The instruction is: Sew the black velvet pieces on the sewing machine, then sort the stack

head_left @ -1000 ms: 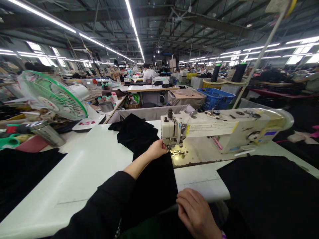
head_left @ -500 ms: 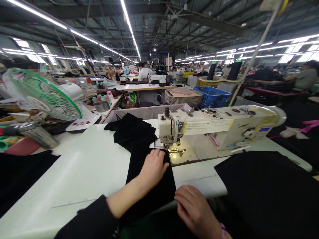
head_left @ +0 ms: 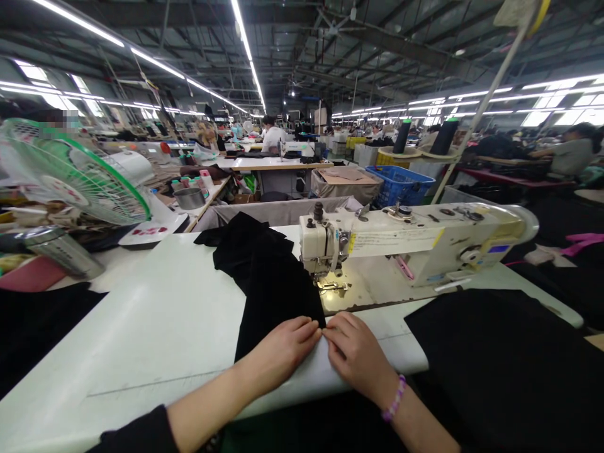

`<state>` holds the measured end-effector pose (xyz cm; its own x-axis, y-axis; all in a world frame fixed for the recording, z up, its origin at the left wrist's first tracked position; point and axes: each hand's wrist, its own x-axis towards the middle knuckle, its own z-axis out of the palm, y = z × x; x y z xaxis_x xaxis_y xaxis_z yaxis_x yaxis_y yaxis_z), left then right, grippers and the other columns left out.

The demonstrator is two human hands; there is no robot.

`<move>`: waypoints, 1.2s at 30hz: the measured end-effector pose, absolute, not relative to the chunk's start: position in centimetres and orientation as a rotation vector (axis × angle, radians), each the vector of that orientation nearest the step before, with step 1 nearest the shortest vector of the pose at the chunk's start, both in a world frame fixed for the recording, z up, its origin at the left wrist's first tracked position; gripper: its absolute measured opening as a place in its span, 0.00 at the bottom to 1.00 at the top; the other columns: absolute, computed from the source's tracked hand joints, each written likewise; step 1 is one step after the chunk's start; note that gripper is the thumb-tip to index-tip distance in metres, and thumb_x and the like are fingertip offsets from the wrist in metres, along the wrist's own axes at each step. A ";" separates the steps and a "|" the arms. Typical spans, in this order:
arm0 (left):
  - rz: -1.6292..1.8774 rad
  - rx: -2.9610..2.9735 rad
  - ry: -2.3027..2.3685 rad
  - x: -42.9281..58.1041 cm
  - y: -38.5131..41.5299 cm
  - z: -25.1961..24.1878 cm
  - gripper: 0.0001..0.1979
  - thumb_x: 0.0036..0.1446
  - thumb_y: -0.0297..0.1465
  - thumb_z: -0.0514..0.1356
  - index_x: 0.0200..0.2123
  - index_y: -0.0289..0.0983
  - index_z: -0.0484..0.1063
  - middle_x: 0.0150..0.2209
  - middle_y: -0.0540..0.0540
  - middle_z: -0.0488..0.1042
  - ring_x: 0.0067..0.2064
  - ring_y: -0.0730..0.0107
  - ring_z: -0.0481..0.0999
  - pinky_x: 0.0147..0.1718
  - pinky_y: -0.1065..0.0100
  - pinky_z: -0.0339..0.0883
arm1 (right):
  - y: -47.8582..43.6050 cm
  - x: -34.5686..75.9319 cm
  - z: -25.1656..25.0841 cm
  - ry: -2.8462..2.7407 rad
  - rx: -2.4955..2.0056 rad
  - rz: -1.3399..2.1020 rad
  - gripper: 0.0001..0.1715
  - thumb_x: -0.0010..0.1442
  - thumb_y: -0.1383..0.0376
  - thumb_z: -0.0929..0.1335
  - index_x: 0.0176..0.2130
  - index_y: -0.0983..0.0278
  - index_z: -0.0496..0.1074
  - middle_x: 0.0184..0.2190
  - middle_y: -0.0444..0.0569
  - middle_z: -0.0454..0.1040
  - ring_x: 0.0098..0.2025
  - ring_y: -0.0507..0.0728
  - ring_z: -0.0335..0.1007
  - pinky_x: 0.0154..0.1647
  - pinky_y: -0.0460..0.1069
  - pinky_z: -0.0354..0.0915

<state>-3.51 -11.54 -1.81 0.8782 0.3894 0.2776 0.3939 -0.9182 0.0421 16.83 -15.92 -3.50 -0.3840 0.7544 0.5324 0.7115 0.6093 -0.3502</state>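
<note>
Near the front edge of the desk, the left hand and the right hand pinch with fingertips the black cloth, probably to keep its side straight. The cloth reaches toward the far edge, beside the sewing machine.

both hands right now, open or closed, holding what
Left hand: closed, pinching the black cloth at its edge.
Right hand: closed, pinching the same edge.

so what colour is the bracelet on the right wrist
Purple and white; the bracelet shows best in the head view.
</note>
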 end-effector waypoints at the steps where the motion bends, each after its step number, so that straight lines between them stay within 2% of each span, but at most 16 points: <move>1: -0.442 -3.031 -0.638 -3.4 -11.1 -1.5 0.16 0.65 0.26 0.52 0.54 0.33 0.70 0.50 0.38 0.75 0.53 0.58 0.74 0.53 0.58 0.71 | -15.5 16.8 -3.4 -2.169 -1.177 0.060 0.14 0.57 0.77 0.64 0.39 0.64 0.74 0.35 0.51 0.71 0.42 0.60 0.65 0.44 0.57 0.67; 5: -0.415 -3.027 -0.662 -3.4 -9.2 -1.0 0.14 0.66 0.27 0.52 0.51 0.32 0.72 0.49 0.37 0.76 0.51 0.57 0.74 0.49 0.58 0.73 | -13.6 16.5 -3.1 -2.186 -1.263 -0.008 0.11 0.57 0.76 0.65 0.36 0.64 0.75 0.34 0.50 0.70 0.40 0.60 0.65 0.43 0.56 0.66; 16: -0.565 -3.071 -0.804 -3.7 -3.8 -1.0 0.16 0.63 0.22 0.51 0.48 0.34 0.75 0.47 0.39 0.76 0.49 0.61 0.74 0.48 0.62 0.72 | -12.7 17.4 -2.7 -2.042 -1.378 -0.058 0.11 0.61 0.74 0.64 0.40 0.63 0.73 0.40 0.52 0.72 0.45 0.61 0.67 0.49 0.58 0.66; 20: -0.480 -3.047 -0.833 -3.5 -2.8 -0.8 0.16 0.63 0.22 0.51 0.49 0.34 0.74 0.49 0.38 0.75 0.50 0.60 0.74 0.49 0.63 0.70 | -14.9 21.4 -2.5 -1.855 -1.501 -0.135 0.12 0.67 0.68 0.60 0.43 0.64 0.71 0.41 0.55 0.73 0.45 0.61 0.69 0.50 0.58 0.66; 24: -0.323 -2.793 -1.111 -2.6 -4.7 -1.4 0.19 0.62 0.21 0.50 0.55 0.32 0.71 0.56 0.35 0.72 0.56 0.52 0.70 0.52 0.55 0.67 | -17.8 27.5 -3.8 -1.719 -1.812 -0.321 0.17 0.64 0.59 0.62 0.46 0.68 0.70 0.43 0.60 0.73 0.43 0.66 0.70 0.49 0.61 0.66; 26: -0.269 -2.587 -1.338 -2.1 -6.0 -1.9 0.22 0.62 0.21 0.50 0.58 0.30 0.68 0.61 0.32 0.67 0.57 0.47 0.69 0.49 0.52 0.69 | -19.0 30.0 -4.9 -1.718 -1.942 -0.365 0.19 0.62 0.57 0.62 0.44 0.69 0.70 0.41 0.61 0.73 0.41 0.67 0.70 0.47 0.62 0.66; 29: -0.217 -2.419 -1.586 -2.0 -6.8 -2.2 0.23 0.64 0.26 0.50 0.60 0.28 0.66 0.62 0.26 0.64 0.54 0.45 0.71 0.41 0.55 0.71 | -20.0 31.8 -6.0 -1.742 -2.014 -0.326 0.13 0.60 0.60 0.61 0.34 0.64 0.69 0.33 0.57 0.72 0.36 0.65 0.69 0.42 0.59 0.66; 32: -0.181 -2.402 -1.687 -3.3 -5.0 -1.7 0.22 0.65 0.29 0.48 0.58 0.27 0.68 0.56 0.26 0.70 0.52 0.44 0.72 0.38 0.56 0.72 | -20.1 31.8 -5.7 -1.728 -2.001 -0.224 0.11 0.58 0.62 0.59 0.26 0.60 0.64 0.28 0.52 0.70 0.33 0.62 0.69 0.38 0.56 0.64; 36: -0.078 -2.348 -1.859 -6.3 -0.4 0.0 0.21 0.63 0.26 0.47 0.50 0.27 0.75 0.48 0.27 0.75 0.51 0.43 0.73 0.43 0.54 0.71 | -20.2 31.8 -4.0 -1.551 -2.013 -0.008 0.14 0.58 0.58 0.60 0.27 0.60 0.68 0.28 0.49 0.73 0.29 0.58 0.69 0.31 0.52 0.63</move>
